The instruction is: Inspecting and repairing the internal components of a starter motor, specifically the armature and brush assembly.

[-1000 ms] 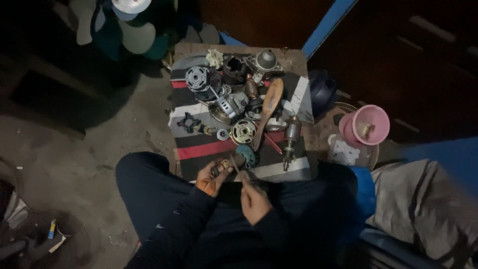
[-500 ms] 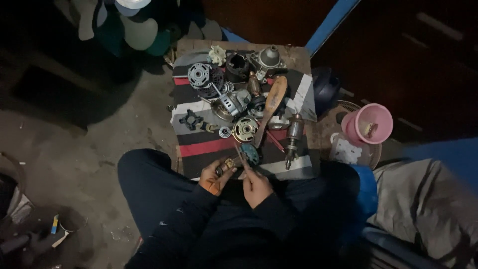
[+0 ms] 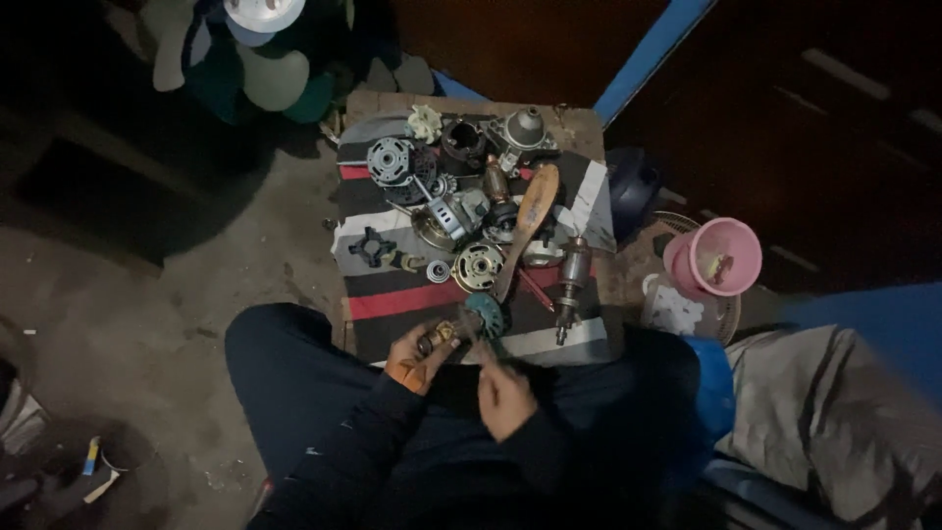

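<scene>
I sit at the near edge of a low table covered by a striped cloth (image 3: 412, 299). My left hand (image 3: 412, 355) is closed around a small brass-coloured motor part (image 3: 439, 337) just above my lap. My right hand (image 3: 505, 397) sits beside it, fingers closed on a thin dark tool whose tip reaches toward that part. A teal round piece (image 3: 488, 316) lies on the cloth right beyond both hands. Further out are a motor armature (image 3: 570, 280), a long wooden handle (image 3: 527, 226), a round wound stator (image 3: 478, 266) and a black star-shaped knob (image 3: 372, 247).
Several motor housings and metal parts crowd the far half of the cloth. A pink plastic bowl (image 3: 724, 257) stands right of the table on a fan grille. Pale fan blades (image 3: 265, 74) lie on the floor at the far left. Grey fabric (image 3: 834, 412) is bunched at my right.
The view has shifted slightly. My hands have stayed close together at the table's near edge, working on the small part; my right hand has drawn back a little toward my lap.
</scene>
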